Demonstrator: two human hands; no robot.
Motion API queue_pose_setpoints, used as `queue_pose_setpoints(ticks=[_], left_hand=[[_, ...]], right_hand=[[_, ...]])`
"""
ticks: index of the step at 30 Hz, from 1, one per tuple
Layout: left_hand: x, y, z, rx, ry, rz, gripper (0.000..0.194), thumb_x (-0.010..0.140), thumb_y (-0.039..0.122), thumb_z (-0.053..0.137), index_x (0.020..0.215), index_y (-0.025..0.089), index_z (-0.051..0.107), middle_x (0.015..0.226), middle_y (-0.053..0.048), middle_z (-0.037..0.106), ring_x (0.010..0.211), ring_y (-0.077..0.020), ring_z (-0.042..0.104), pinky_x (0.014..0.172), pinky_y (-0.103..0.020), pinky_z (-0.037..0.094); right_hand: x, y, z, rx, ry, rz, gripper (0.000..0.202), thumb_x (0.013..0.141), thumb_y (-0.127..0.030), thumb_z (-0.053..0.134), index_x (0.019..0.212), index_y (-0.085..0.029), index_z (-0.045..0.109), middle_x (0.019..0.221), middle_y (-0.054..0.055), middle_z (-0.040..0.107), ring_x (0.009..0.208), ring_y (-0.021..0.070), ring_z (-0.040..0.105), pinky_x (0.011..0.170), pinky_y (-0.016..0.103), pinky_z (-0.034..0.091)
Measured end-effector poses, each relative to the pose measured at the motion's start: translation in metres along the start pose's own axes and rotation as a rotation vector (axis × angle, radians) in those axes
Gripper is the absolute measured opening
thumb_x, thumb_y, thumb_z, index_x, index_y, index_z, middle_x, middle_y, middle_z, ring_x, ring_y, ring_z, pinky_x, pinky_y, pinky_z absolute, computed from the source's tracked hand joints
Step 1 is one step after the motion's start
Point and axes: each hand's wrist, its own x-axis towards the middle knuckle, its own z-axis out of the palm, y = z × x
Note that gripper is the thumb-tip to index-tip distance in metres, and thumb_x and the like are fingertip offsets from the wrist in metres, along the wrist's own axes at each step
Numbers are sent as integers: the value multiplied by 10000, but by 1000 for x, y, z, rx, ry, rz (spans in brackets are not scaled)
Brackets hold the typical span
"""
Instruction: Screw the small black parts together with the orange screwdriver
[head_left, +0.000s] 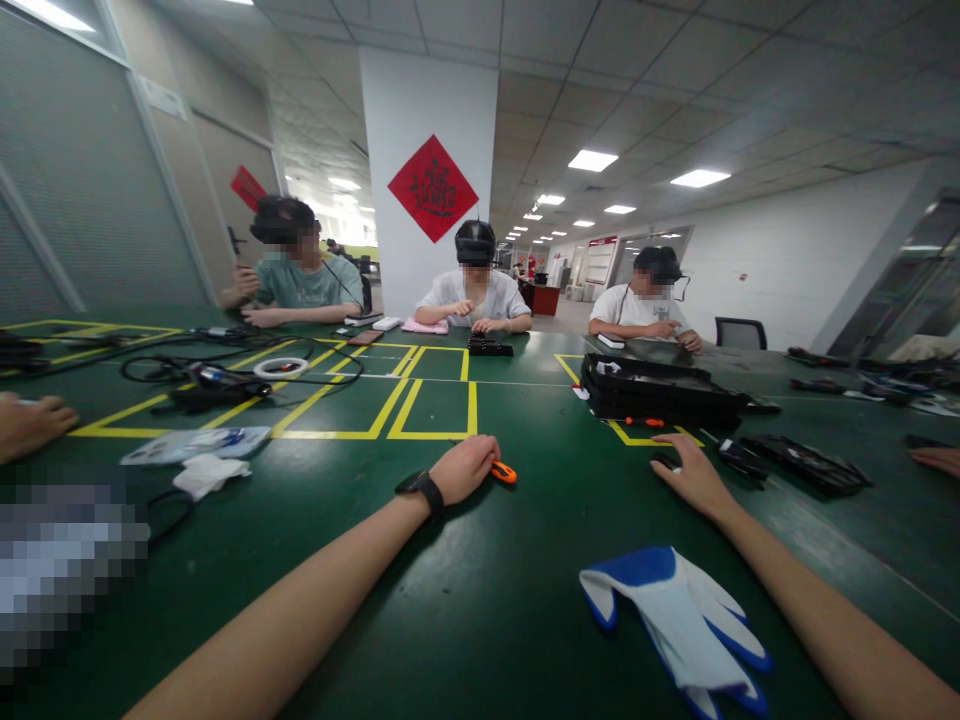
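My left hand (466,470), with a black watch on its wrist, is closed over an orange-handled tool (505,472). The handle's end sticks out to the right of my fingers; the rest of the tool is hidden under the hand. On the right, my right hand (696,478) rests low over the table, thumb and fingers around a small black part (666,461) that is only partly visible. Between my forearms lies a white and blue work glove (686,620). A long black housing (660,385) sits just beyond my right hand, an orange-and-black tool (643,422) against its near side.
Yellow tape outlines (431,435) mark the green table (450,630). Cables (161,370), a white ring (280,367) and crumpled tissue (210,474) lie left. Black parts (810,465) lie right. Three people in headsets sit opposite; other people's hands reach in at both sides.
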Motion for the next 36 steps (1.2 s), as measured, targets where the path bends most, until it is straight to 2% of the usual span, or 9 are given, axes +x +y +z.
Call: queue_pose_setpoints(ticks=[6, 10, 13, 21, 25, 29, 33, 36], left_hand=[[0, 1, -1, -2, 8, -1, 205, 854, 224, 299, 815, 181, 496, 774, -26, 523, 716, -135, 467, 671, -258, 370], [-1, 2, -2, 2, 5, -7, 221, 863, 233, 282, 842, 184, 496, 791, -23, 527, 730, -134, 472, 679, -259, 378], [-1, 2, -3, 5, -1, -16, 225, 864, 237, 283, 845, 184, 501, 795, -26, 531, 732, -135, 477, 678, -260, 383], [0, 1, -2, 11, -2, -27, 231, 865, 247, 291, 847, 181, 512, 800, -31, 539, 738, -136, 485, 683, -261, 386], [0, 0, -1, 24, -6, -23, 228, 864, 246, 290, 851, 182, 510, 797, -29, 537, 735, -136, 483, 676, -260, 386], [0, 0, -1, 32, -13, -15, 225, 865, 247, 287, 854, 186, 503, 795, -28, 534, 733, -136, 481, 676, -260, 386], [0, 0, -1, 36, -19, -15, 210, 860, 241, 297, 857, 187, 500, 795, -27, 534, 733, -137, 483, 675, -260, 387], [1, 0, 0, 38, -17, -19, 205, 857, 234, 299, 849, 187, 498, 789, -27, 533, 728, -137, 484, 674, -261, 388]], right_hand=[[-7, 21, -3, 54, -67, 10, 370, 722, -390, 531, 1027, -182, 519, 1018, 95, 525, 878, 221, 548, 812, 376, 438], [-16, 37, -8, 15, -7, -15, 347, 717, -405, 539, 977, -176, 549, 981, 90, 553, 928, 238, 531, 851, 392, 415], [-24, 45, -16, 1, -14, 33, 382, 719, -432, 532, 1002, -175, 544, 1011, 97, 560, 952, 250, 529, 858, 403, 411], [-30, 40, -26, 118, -40, 99, 470, 721, -400, 511, 1141, -192, 467, 1138, 86, 531, 1037, 242, 510, 891, 383, 402], [-29, 44, -28, 131, -68, 227, 430, 758, -454, 450, 1100, -199, 511, 1068, 78, 578, 972, 238, 546, 824, 381, 435], [-30, 45, -31, 88, -129, 216, 444, 730, -507, 477, 1053, -212, 555, 1016, 61, 603, 882, 229, 567, 733, 347, 452], [-31, 54, -32, 2, -74, 241, 449, 724, -525, 474, 1014, -198, 579, 974, 68, 605, 777, 208, 564, 668, 327, 444], [-34, 74, -32, -120, 32, 272, 449, 712, -519, 476, 947, -163, 615, 944, 100, 592, 797, 226, 547, 688, 345, 431]])
